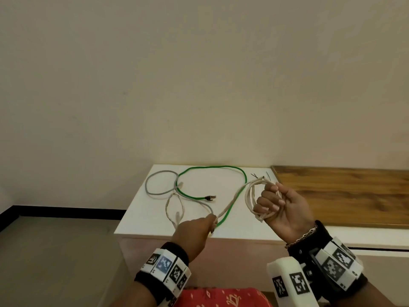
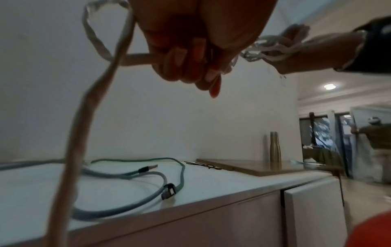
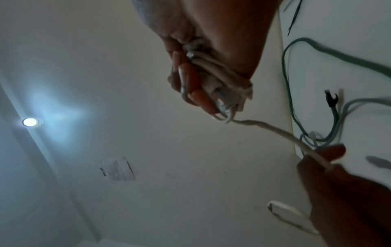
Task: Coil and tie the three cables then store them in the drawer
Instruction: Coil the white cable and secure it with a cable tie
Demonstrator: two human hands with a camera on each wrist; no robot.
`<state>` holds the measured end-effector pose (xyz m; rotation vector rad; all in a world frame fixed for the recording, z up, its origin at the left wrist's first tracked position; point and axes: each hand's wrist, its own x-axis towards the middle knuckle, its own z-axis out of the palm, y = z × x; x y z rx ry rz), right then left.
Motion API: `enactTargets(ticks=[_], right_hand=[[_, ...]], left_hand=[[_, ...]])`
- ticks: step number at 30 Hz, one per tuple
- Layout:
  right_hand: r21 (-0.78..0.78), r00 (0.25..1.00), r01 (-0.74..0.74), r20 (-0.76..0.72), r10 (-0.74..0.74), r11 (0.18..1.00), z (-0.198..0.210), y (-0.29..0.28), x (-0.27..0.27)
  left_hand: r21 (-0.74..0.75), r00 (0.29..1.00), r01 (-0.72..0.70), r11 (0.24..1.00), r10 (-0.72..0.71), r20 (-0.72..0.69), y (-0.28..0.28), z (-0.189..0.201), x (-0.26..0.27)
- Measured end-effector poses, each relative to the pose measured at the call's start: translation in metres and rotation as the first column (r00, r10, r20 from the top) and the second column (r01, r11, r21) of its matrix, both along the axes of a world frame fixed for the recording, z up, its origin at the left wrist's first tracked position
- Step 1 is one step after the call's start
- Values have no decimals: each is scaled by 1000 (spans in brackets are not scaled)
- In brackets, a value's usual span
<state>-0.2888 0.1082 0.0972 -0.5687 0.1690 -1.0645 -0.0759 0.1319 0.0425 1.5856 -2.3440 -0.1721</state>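
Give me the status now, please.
Right hand grips white cable coils. Left hand pinches its loose run. Green cable, grey cable uncoiled on cabinet top.

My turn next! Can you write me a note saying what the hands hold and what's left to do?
Right hand grips the loops of the white cable, partly coiled.
Left hand pinches that cable's loose run near the front edge of the white cabinet top.
Green cable and grey cable lie uncoiled on the top.
Done: some white loops only.
Left: finish and tie white, coil and tie the other two, store all in the drawer.
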Motion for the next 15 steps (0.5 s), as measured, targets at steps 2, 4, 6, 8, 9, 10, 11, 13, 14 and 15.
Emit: enactTargets(ticks=[2,4,6,8,9,10,11,13,14,15], right_hand=[[-28,999,40,38,-39,999,-7,-3,0],[-122,975,207,-56,-215,971,-4,-1,1],[-150,984,170,-25,-176,974,-2,2,13],[-116,935,327,-107,-339,938,-2,10,19],[-126,895,392,-176,-409,911,-2,14,23],[-156,861,425,-233,-452,892,-3,16,27],[-198,826,440,-293,-481,876,-4,17,30],[-282,747,436,-417,-518,855,-9,19,35],[-332,692,434,-472,-546,838,-13,19,36],[-392,637,424,-512,-576,817,-16,20,37]], left_hand=[[17,993,24,1000,-26,116,2,-2,-5],[11,983,57,998,-58,172,4,-7,-9],[9,977,102,995,-102,186,9,-9,-14],[2,967,157,988,-154,203,13,-11,-22],[0,961,185,983,-181,210,15,-9,-25],[-13,956,206,979,-198,217,17,-10,-29],[-50,955,224,973,-209,210,18,-12,-31],[-182,953,278,943,-248,173,17,-16,-30],[-213,954,284,935,-252,162,18,-15,-30],[-208,956,276,938,-246,158,18,-15,-29]])
